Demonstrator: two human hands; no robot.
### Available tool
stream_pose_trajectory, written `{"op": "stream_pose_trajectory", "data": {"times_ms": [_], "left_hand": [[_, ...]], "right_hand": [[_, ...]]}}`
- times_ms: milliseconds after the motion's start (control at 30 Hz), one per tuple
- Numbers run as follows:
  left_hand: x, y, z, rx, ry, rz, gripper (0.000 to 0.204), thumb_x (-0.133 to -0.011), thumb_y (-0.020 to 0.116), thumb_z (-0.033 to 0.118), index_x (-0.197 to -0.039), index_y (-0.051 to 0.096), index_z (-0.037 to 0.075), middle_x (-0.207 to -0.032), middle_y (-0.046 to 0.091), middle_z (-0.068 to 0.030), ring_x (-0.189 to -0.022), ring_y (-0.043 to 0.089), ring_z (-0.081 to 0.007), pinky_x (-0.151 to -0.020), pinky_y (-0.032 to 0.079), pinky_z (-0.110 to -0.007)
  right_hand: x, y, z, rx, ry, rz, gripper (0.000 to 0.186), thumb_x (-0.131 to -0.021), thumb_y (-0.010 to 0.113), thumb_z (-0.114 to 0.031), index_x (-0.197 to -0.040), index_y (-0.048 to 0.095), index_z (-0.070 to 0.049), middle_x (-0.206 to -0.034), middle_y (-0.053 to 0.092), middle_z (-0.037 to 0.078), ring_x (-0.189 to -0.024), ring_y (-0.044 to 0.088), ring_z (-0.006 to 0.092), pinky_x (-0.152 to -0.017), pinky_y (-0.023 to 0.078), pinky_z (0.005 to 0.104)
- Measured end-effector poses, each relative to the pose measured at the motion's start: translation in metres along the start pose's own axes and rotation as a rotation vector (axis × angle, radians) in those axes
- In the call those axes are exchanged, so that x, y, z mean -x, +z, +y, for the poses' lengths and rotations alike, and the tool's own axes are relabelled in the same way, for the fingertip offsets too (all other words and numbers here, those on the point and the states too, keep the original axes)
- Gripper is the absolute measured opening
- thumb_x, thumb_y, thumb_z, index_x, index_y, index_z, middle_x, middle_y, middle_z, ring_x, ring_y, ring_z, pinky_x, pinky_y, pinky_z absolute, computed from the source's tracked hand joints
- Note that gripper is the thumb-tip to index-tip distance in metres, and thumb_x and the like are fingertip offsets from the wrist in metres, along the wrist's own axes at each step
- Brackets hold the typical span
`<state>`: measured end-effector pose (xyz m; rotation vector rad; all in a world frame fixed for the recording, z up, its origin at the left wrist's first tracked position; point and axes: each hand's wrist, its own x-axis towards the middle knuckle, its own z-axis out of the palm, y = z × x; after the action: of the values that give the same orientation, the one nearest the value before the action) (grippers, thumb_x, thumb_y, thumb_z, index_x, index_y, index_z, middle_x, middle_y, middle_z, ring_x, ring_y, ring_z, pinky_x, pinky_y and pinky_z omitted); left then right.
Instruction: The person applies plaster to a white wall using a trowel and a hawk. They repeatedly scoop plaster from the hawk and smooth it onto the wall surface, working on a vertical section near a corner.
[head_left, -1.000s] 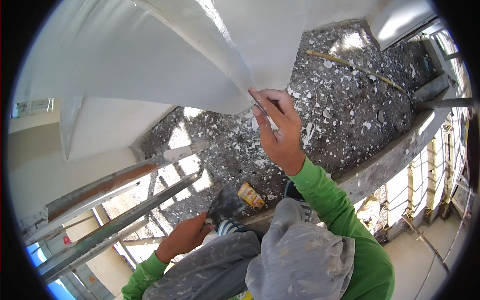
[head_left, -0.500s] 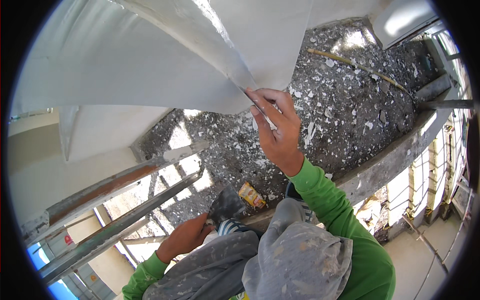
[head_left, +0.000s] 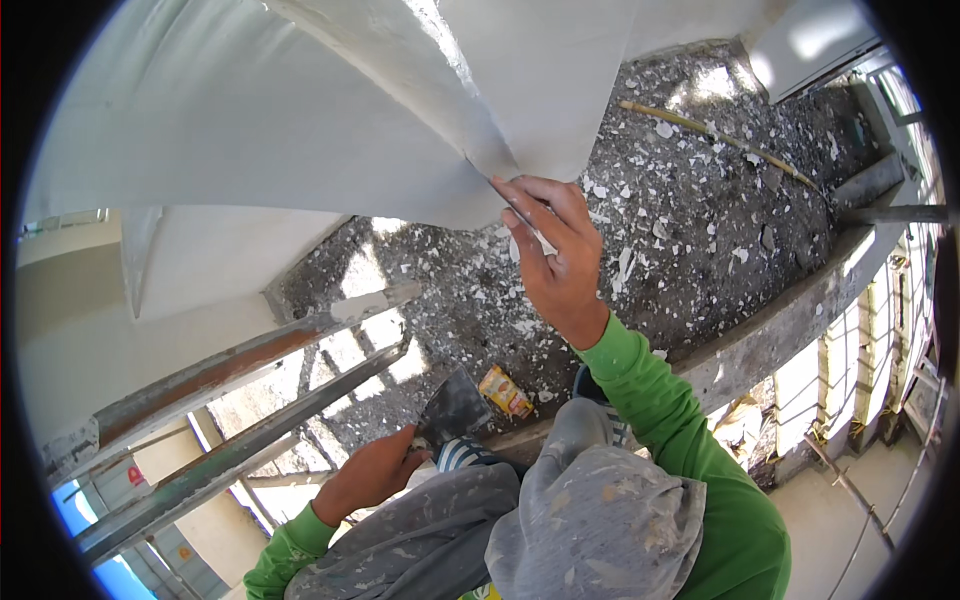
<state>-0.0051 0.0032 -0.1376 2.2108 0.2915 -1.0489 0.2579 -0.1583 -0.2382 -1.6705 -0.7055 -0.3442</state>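
Observation:
My right hand point(head_left: 565, 265) pinches a thin, flat putty blade point(head_left: 515, 208) between thumb and fingers. The blade's edge rests against the lower end of the smooth white wall point(head_left: 300, 130), beside a groove that runs down its corner. Most of the blade is hidden by my fingers. Low on the left, my left hand point(head_left: 365, 475) is closed round the handle of a wide, dark putty knife point(head_left: 455, 408), held flat above the ground near my foot. The handle itself is covered by the hand.
White flakes litter the dark dirt floor point(head_left: 700, 230). A yellow packet point(head_left: 505, 391) lies by my foot. Farther off lies a bamboo stick point(head_left: 720, 135). A concrete ledge point(head_left: 780, 300) borders the right; a metal bar point(head_left: 250, 445) and a beam point(head_left: 220, 375) cross the left.
The view has shifted very slightly. My right hand stays at the wall's lower end with its blade, and the left hand keeps the wide putty knife in place.

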Motion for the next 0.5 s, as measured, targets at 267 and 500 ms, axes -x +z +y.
{"op": "stream_pose_trajectory", "data": {"times_ms": [267,500], "left_hand": [[0.0,0.004,-0.004,-0.002,0.005,-0.011,0.031,-0.094,0.057,0.025,-0.104,0.046,-0.003,-0.077,0.056,-0.0257,-0.073,0.055,-0.0454,-0.061,0.041,-0.049],[0.004,0.006,-0.006,0.016,-0.024,-0.01,0.033,-0.093,0.057,0.025,-0.105,0.047,-0.004,-0.076,0.056,-0.0259,-0.074,0.056,-0.0458,-0.061,0.043,-0.05]], "right_hand": [[0.004,0.012,-0.006,0.297,-0.061,0.089,0.042,-0.075,0.065,-0.002,-0.117,0.065,-0.01,-0.105,0.062,0.0,-0.088,0.056,0.0137,-0.085,0.026,0.0363],[0.009,0.0,-0.014,0.188,-0.031,0.113,0.026,-0.087,0.062,-0.008,-0.112,0.067,-0.003,-0.099,0.064,0.006,-0.086,0.051,0.0176,-0.083,0.029,0.0337]]}}
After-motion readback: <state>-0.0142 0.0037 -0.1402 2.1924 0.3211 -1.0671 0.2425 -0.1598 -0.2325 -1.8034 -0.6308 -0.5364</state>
